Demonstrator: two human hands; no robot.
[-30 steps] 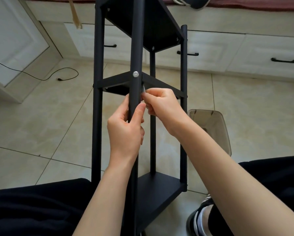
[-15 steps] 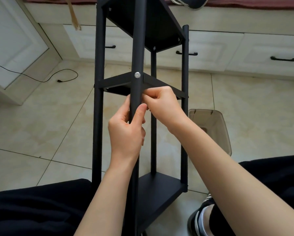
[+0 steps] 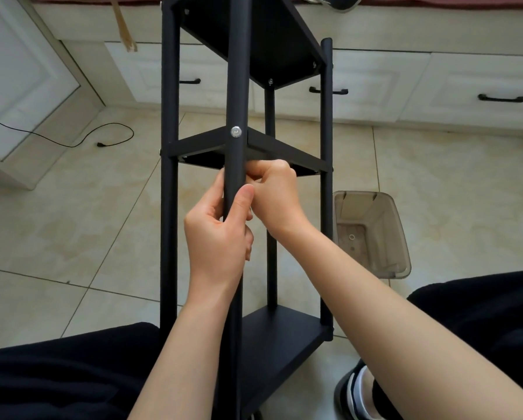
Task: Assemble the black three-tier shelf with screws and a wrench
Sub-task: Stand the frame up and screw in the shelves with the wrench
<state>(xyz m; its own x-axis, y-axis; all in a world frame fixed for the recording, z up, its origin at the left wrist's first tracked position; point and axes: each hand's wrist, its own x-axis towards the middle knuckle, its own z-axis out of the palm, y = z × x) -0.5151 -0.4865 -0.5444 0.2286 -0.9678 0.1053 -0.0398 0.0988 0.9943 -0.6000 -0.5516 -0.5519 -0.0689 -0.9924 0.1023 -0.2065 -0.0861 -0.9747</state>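
Observation:
The black three-tier shelf (image 3: pixel 326 122) stands upright on the tiled floor between my knees. A silver screw (image 3: pixel 236 131) sits in the near post at the middle tier (image 3: pixel 284 150). My left hand (image 3: pixel 220 234) grips that near post just below the middle tier, thumb on the front. My right hand (image 3: pixel 279 195) is close to the right of the post, under the tier's edge, fingers curled and pinching a small wrench that they almost wholly hide. The two hands touch at the post.
A translucent grey bin (image 3: pixel 372 231) stands on the floor right of the shelf, with a small ring inside. White drawers with black handles (image 3: pixel 501 98) line the back. A black cable (image 3: pixel 111 137) lies at the left. My shoe (image 3: pixel 354 395) is at the bottom right.
My right hand has turned and closed in towards the post, and the silvery wrench tip seen a second ago is now covered by its fingers. My left hand keeps its grip.

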